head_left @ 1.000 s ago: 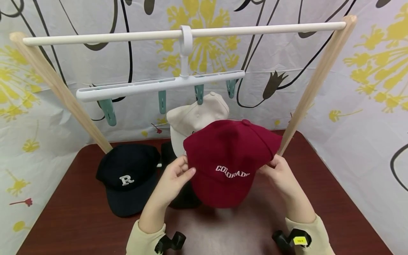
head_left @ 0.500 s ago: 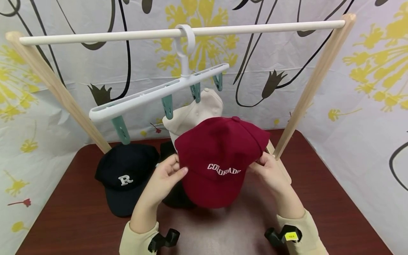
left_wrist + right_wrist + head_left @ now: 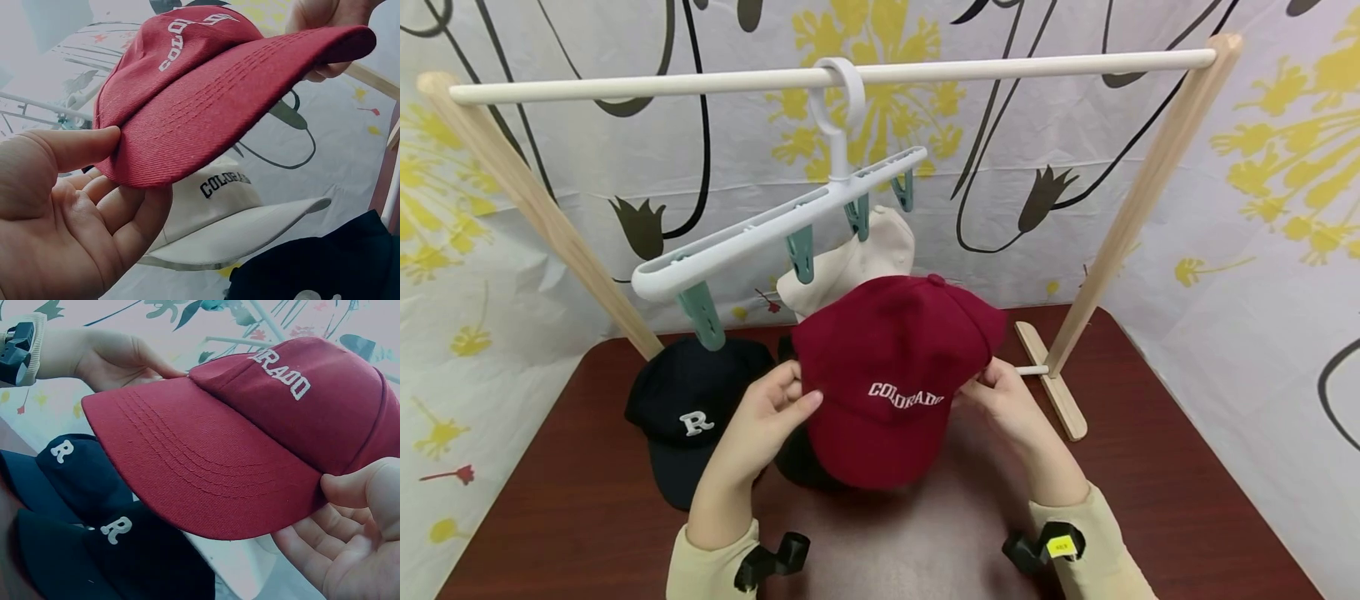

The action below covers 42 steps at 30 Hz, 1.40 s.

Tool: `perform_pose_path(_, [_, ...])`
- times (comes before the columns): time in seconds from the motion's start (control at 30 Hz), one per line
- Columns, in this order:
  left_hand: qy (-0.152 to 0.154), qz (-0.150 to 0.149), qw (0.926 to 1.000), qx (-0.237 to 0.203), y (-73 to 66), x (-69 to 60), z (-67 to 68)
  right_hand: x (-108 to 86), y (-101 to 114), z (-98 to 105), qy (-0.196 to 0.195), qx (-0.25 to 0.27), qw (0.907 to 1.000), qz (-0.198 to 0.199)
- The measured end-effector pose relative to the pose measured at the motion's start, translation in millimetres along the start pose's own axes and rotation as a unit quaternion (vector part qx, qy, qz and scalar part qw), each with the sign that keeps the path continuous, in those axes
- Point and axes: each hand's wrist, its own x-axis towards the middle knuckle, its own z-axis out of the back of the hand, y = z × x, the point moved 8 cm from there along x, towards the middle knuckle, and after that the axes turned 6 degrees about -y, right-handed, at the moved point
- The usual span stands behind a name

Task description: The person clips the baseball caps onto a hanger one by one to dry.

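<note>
A red baseball cap [image 3: 887, 375] lettered COLORADO is held above the table, its brim toward me. My left hand [image 3: 771, 417] pinches its left edge where brim meets crown, thumb on top. On the opposite edge my right hand [image 3: 1003, 404] pinches the same way, as the right wrist view shows. Behind it is a cream cap [image 3: 850, 267], partly covered; its own COLORADO lettering shows in the left wrist view. A white hanger [image 3: 775, 218] with teal clips [image 3: 801, 254] hangs above, and one clip overlaps the cream cap; I cannot tell whether it grips it.
A white rod [image 3: 1000, 65] on wooden posts [image 3: 1142, 208] carries the hanger. On the dark red table [image 3: 550, 500] lie a navy cap [image 3: 696, 425] marked R and a dark cap [image 3: 805, 458] mostly hidden by the red one. A patterned cloth [image 3: 1262, 275] hangs behind.
Both hands have moved left with the red cap. The hanger has turned, its left end coming nearer and lower, and the cream cap has shifted slightly left.
</note>
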Motion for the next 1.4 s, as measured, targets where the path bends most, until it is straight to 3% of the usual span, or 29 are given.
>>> perform_pose_path(0.4, [-0.026,0.024,0.9992,0.02,1.3,-1.7,12.8,6.2,-20,-6,-0.033,0.012,0.9982,-0.048])
perform_pose_path(0.83, [-0.042,0.04,0.9983,-0.004,2.9,-3.4,23.6,13.6,-33,-19,-0.034,0.046,0.9962,-0.066])
perform_pose_path(1.4, [-0.055,0.018,0.9981,-0.021,-4.4,-6.1,38.1,16.2,-44,-33,-0.019,0.021,0.9941,-0.105])
